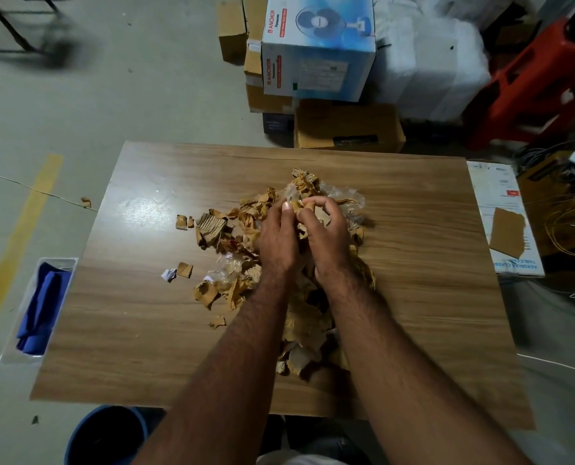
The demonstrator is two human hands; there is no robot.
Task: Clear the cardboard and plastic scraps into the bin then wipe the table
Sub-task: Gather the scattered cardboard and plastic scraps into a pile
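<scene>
1. Head cam: both hands working the scraps (232, 229) mid-table (413, 263). Left hand (277, 241) is lying fairly flat on the pile; right hand (326, 236) is curling round bits at the far end.
2. Pile is running near-to-far under the forearms, strays spreading left.
3. Bin (108, 434) is sitting near-left, below the table edge, so left hand's closer. Bin's rim is cut off; plastic's hard to pick out w/ the blur.
</scene>
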